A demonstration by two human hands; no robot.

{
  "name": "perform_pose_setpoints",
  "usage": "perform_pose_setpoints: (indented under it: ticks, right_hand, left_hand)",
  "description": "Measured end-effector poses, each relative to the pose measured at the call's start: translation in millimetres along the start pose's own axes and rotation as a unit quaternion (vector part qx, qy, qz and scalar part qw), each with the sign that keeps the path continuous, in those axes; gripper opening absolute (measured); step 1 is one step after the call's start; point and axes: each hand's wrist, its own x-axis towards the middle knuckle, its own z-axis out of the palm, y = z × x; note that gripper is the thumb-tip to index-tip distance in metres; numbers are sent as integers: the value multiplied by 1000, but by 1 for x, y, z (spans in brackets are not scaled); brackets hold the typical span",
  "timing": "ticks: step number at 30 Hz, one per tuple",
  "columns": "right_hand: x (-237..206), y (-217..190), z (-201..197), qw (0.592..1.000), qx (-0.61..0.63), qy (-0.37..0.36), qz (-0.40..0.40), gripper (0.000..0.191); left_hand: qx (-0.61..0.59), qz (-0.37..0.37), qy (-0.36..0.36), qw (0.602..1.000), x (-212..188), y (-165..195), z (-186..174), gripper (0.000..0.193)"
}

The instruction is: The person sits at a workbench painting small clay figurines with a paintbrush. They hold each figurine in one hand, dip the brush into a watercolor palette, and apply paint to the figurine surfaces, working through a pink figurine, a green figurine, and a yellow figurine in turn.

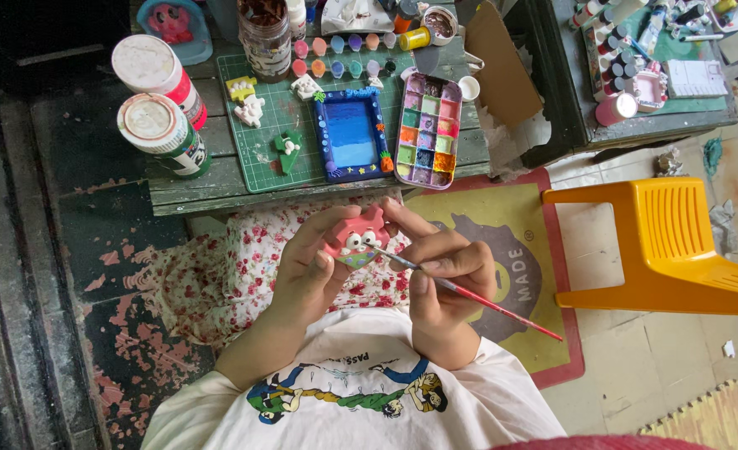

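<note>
now, left hand [309,271]: curling around a small pink figure [356,240], thumb and fingers pinching its sides, holding it up over the lap
right hand [444,271]: fingers pressed together around a red brush [469,293], pinching it near the front end like a pen
brush tip: touching the lower edge of the figure, where a pale green and purple patch is showing
figure: sitting between both hands, above the floral cloth [219,267], well apart from the table [219,190]
done so far: the figure's body is already looking pink all over, with white eyes in place; judging by that, the base coat is finished and detail work is going on
left to do: the lower part is seeming only partly coloured; how much of the back is painted i cannot tell
palette [426,131]: lying on the table with many wells filled with mixed colours, looking well used
frame [351,135]: resting on the green mat [286,125], painted blue with small ornaments at the corners, appearing finished
small pieces: a yellow one [240,87], a white one [251,110] and a green one [286,150] are lying on the mat; the white one is looking unpainted
jars: two big white-lidded tubs [156,96] are standing at the table's left end
stool [669,246]: an orange one is lying tipped on the floor to the right
</note>
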Motion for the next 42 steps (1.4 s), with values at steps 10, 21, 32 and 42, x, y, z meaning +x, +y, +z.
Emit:
perform_pose_setpoints:
  ticks: [10, 21, 32, 42]
  right_hand:
    - [1, 0, -6, 1000, -22, -4, -18, 19]
    - [5, 2, -6, 998, -38, -19, -43, 18]
    - [2, 2, -7, 999, -34, -13, -34, 19]
    - [1, 1, -8, 999, -42, -14, -27, 21]
  left_hand:
    - [18, 2, 12, 1000, 0, 2, 2, 69]
    - [7, -1, 7, 1000, 1, 2, 2, 67]
    - [11, 4, 10, 1000, 0, 1, 2, 68]
    - [7, -3, 10, 1000, 0, 1, 1, 68]
